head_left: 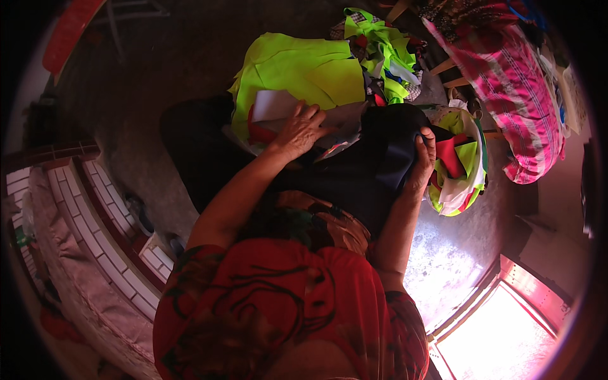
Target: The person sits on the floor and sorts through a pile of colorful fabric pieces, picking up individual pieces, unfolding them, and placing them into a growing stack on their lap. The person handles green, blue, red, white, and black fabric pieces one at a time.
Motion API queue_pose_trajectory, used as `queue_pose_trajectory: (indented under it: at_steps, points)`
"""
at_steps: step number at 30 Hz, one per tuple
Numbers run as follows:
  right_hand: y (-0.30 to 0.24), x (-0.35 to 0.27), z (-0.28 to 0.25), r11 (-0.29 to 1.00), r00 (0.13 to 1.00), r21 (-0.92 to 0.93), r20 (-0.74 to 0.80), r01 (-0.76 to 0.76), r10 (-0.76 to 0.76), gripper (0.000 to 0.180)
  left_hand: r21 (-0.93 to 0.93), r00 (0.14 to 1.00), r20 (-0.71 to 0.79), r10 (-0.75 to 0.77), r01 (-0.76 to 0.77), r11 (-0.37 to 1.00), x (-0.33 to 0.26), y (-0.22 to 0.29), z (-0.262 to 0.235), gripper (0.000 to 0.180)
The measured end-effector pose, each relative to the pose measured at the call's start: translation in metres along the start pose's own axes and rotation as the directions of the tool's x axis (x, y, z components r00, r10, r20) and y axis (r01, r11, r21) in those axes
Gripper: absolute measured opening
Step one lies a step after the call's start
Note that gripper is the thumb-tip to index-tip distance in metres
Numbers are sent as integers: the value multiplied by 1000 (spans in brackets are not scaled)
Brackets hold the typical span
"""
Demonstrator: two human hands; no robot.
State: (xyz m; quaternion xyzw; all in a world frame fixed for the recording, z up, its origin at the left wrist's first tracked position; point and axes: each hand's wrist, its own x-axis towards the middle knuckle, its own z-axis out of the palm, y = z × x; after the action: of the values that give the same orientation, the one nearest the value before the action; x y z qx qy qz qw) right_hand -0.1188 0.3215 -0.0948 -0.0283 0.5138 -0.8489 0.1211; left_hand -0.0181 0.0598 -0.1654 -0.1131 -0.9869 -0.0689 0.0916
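Observation:
My left hand reaches over a pile of cloth scraps in front of me, fingers bent but apart, with nothing visible between them. Beside it lie a pale grey-white piece and a bit of red cloth. Just beyond, a stack of neon yellow-green cloth spreads out in overlapping sheets. My right hand is closed on a dark navy cloth near my right knee, thumb and fingers at its edge. Dark fabric covers my lap, so where the navy piece ends is hard to make out.
A round bag of mixed scraps stands at my right. Farther off lies a heap of neon strips and checked scraps. Pink plaid cloth drapes at the far right. A brick-patterned step is at left, a bright opening at lower right.

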Motion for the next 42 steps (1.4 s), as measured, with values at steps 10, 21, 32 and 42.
queue_pose_trajectory:
  at_steps: [10, 21, 32, 42]
  points:
    - [-2, -1, 0, 1000, 1000, 23, 16, -1, 0, 22, 95, 992, 124, -4, -8, 995, -14, 6, -10, 45]
    - [-1, -1, 1, 1000, 1000, 24, 9, 9, -9, 23, -32, 996, 49, -75, 76, 997, -24, 7, -18, 39]
    - [1, 1, 2, 1000, 1000, 22, 14, 17, -17, 23, -347, 884, -118, -453, 391, 853, -33, -16, -8, 45]
    - [-1, 0, 5, 1000, 999, 14, 40, 10, -10, 22, -164, 946, -103, -307, 289, 943, -33, -7, -10, 46]
